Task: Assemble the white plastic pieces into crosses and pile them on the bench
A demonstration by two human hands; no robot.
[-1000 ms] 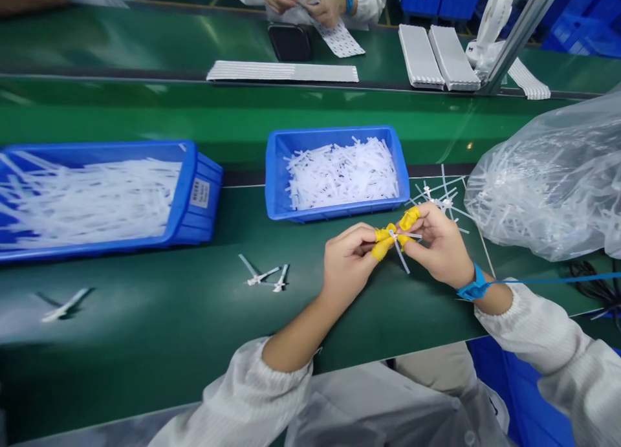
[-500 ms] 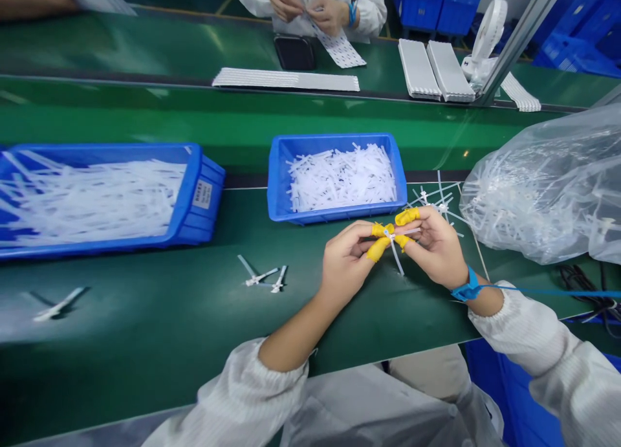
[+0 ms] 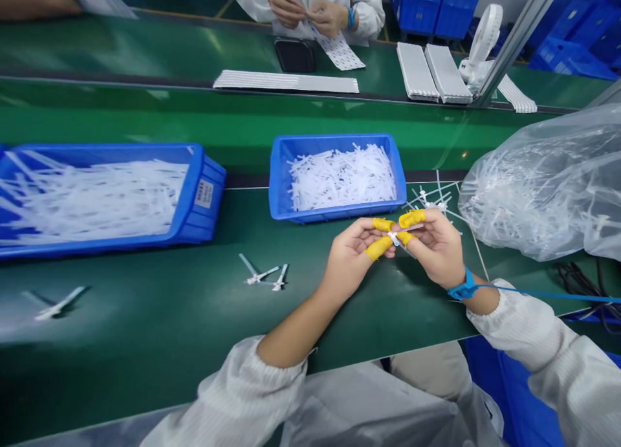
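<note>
Between the yellow-covered fingertips of both hands is a small white plastic piece with thin translucent strips (image 3: 393, 239). My left hand (image 3: 348, 256) pinches it with thumb and forefinger from the left. From the right, my right hand (image 3: 439, 248), with a blue wrist strap, grips its other side, and one strip shows between its finger and thumb. Fingertips hide part of the piece. Just behind the right hand lies a small pile of similar white pieces with strips (image 3: 442, 206). More such pieces (image 3: 253, 279) rest on the green table, left of my left hand.
A blue bin (image 3: 274, 201) of short white strips stands beyond my hands. Another blue bin (image 3: 213, 195), with longer strips, is at left. A clear plastic bag (image 3: 543, 182) and black cables (image 3: 582, 285) occupy the right. Across the bench, a co-worker's hands (image 3: 327, 17) hold a white sheet.
The held piece has turned between my fingers: the strip that hung down toward me now points to the lower right, partly behind my right thumb. Both hands stay nearly in place.
</note>
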